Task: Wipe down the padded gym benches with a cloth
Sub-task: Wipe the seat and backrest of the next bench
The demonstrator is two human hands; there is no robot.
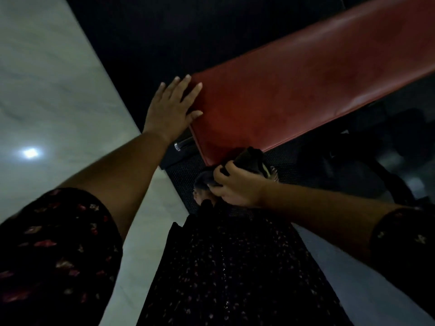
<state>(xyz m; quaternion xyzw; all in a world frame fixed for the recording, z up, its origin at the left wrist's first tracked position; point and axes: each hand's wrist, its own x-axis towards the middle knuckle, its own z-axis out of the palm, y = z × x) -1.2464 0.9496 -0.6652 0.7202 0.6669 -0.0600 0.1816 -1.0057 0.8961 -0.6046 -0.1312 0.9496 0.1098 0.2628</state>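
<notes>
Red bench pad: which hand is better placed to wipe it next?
Right. The right hand grips the cloth at the near corner of the red pad; the left hand lies flat on its end, holding no cloth.

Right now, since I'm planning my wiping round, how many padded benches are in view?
1. The red padded bench runs from centre to upper right, the left hand resting on its near end. Others may hide in the dark surroundings.
</notes>
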